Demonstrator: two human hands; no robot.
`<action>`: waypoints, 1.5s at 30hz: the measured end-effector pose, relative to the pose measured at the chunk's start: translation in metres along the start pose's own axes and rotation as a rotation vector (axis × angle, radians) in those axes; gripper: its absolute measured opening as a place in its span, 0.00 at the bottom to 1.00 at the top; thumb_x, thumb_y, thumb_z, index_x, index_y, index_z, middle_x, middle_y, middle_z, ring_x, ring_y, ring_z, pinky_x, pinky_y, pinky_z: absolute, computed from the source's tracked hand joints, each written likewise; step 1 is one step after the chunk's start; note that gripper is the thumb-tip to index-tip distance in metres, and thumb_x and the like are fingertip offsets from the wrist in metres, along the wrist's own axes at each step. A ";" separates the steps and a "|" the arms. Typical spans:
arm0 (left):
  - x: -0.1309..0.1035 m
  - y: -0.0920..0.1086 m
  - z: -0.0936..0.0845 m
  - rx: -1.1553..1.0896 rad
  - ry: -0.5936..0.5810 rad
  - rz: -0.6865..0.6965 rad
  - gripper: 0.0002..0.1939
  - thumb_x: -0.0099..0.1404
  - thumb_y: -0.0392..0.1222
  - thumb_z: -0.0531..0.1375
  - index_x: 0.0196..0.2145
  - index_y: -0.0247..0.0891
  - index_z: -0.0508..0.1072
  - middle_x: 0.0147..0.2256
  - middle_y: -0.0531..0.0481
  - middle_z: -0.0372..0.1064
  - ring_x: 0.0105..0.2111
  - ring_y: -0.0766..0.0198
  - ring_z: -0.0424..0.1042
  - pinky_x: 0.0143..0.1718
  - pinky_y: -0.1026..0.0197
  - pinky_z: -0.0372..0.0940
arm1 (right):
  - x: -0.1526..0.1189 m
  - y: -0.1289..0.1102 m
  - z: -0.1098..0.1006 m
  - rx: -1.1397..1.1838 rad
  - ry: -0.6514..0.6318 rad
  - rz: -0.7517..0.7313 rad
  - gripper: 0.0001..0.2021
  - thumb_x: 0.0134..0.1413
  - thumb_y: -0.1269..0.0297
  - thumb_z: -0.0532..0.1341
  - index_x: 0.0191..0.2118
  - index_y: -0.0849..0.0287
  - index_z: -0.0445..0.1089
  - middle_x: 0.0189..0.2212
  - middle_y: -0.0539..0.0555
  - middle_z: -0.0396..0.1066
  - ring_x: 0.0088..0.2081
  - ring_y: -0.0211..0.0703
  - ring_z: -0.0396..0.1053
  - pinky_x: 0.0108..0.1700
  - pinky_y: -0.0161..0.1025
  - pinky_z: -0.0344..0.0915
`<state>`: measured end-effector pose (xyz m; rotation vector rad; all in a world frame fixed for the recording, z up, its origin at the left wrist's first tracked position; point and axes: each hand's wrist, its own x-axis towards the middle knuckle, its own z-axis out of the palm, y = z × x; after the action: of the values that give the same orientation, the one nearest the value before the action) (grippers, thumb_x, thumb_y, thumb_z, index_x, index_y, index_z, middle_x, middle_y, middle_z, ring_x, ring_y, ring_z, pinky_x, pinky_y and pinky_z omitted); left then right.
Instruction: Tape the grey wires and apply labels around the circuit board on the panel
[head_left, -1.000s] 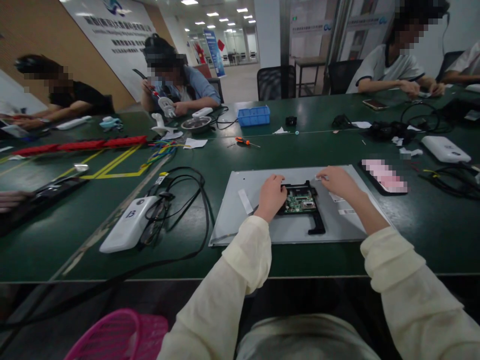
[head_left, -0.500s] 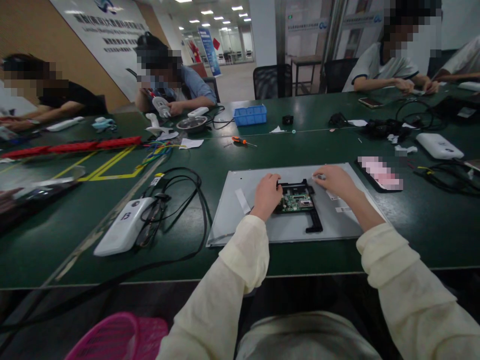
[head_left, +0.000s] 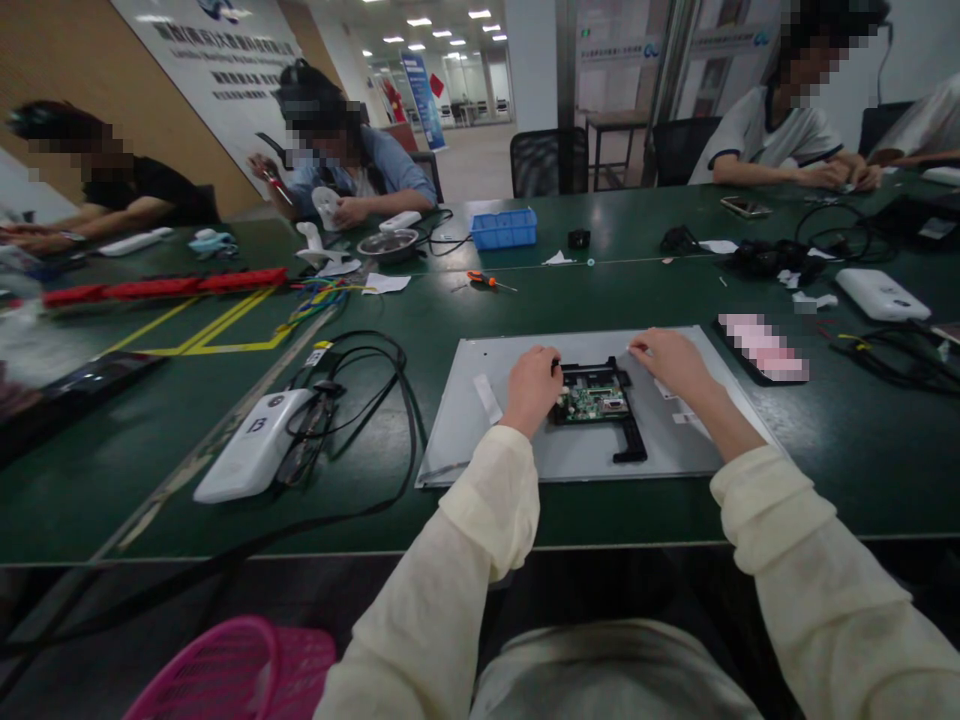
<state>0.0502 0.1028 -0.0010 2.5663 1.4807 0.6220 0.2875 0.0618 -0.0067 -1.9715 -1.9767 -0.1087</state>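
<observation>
1. The black frame (head_left: pixel 631 437) with its green circuit board (head_left: pixel 591 402) lies on a grey panel (head_left: pixel 686 458), which rests on the green worktop (head_left: pixel 645 300) in front of the person.
2. The left hand (head_left: pixel 534 388) is curled at the frame's left side, covering part of it; whether it grips or only touches, I cannot tell.
3. The right hand (head_left: pixel 667 358) is by the frame's upper right corner, fingertips drawn together; whether anything small sits between them cannot be made out.
4. On the panel, a white strip (head_left: pixel 487 398) lies just left of the left hand, and pale labels are partly hidden by the right forearm.
5. Close by on the left are a white device (head_left: pixel 251 445) and looped black cables; a phone (head_left: pixel 765 348) lies just right of the panel.
6. Beyond the panel lie an orange-handled screwdriver (head_left: pixel 484 281) and, farther off, a blue basket (head_left: pixel 504 232).
7. Below the worktop's near edge, at left, stands a pink basket (head_left: pixel 225 660).
8. Co-workers sit across the worktop.
</observation>
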 end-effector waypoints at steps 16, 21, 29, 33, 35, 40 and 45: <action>0.001 0.000 0.002 -0.017 0.027 0.006 0.09 0.63 0.32 0.53 0.38 0.38 0.71 0.38 0.47 0.70 0.39 0.60 0.69 0.41 0.60 0.63 | 0.002 0.026 0.004 0.203 -0.002 -0.020 0.13 0.53 0.63 0.58 0.41 0.60 0.75 0.40 0.58 0.75 0.42 0.48 0.71 0.46 0.41 0.63; 0.001 0.005 -0.003 -0.033 0.042 -0.030 0.09 0.65 0.34 0.52 0.41 0.37 0.70 0.43 0.45 0.68 0.42 0.61 0.69 0.44 0.60 0.63 | 0.001 0.024 0.008 0.201 -0.029 -0.110 0.13 0.53 0.61 0.59 0.42 0.59 0.75 0.42 0.59 0.74 0.45 0.50 0.69 0.50 0.43 0.62; -0.022 0.025 -0.043 0.218 0.049 -0.128 0.16 0.66 0.42 0.53 0.51 0.37 0.64 0.53 0.39 0.63 0.52 0.48 0.63 0.49 0.49 0.61 | 0.000 0.019 0.005 0.167 -0.051 -0.109 0.12 0.55 0.61 0.58 0.42 0.60 0.74 0.42 0.59 0.74 0.46 0.49 0.69 0.50 0.43 0.61; -0.043 0.018 -0.058 0.321 -0.002 -0.206 0.18 0.67 0.41 0.51 0.54 0.36 0.61 0.55 0.35 0.60 0.55 0.45 0.60 0.49 0.45 0.60 | -0.001 0.015 0.004 0.161 -0.057 -0.095 0.12 0.56 0.62 0.58 0.42 0.60 0.74 0.43 0.59 0.74 0.46 0.49 0.69 0.49 0.42 0.61; -0.050 0.012 -0.059 0.355 -0.037 -0.227 0.18 0.66 0.38 0.50 0.53 0.35 0.61 0.53 0.34 0.61 0.54 0.45 0.62 0.48 0.45 0.61 | -0.001 0.014 0.004 0.158 -0.057 -0.095 0.12 0.56 0.61 0.57 0.42 0.60 0.73 0.43 0.59 0.74 0.46 0.49 0.68 0.49 0.42 0.62; -0.059 -0.006 -0.055 0.376 -0.138 -0.183 0.13 0.66 0.36 0.50 0.47 0.35 0.65 0.51 0.37 0.65 0.52 0.49 0.65 0.47 0.52 0.63 | -0.001 0.012 0.003 0.132 -0.064 -0.098 0.12 0.58 0.61 0.56 0.42 0.60 0.74 0.43 0.59 0.74 0.46 0.48 0.68 0.48 0.42 0.62; -0.061 -0.023 -0.050 0.312 -0.209 -0.128 0.17 0.65 0.31 0.49 0.52 0.35 0.63 0.56 0.38 0.63 0.54 0.55 0.66 0.51 0.57 0.61 | -0.002 0.012 0.003 0.104 -0.047 -0.087 0.12 0.58 0.61 0.57 0.42 0.59 0.74 0.42 0.58 0.75 0.45 0.49 0.69 0.47 0.42 0.62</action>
<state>-0.0151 0.0577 0.0202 2.6225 1.7675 0.1081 0.2988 0.0613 -0.0120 -1.8398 -2.0543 0.0195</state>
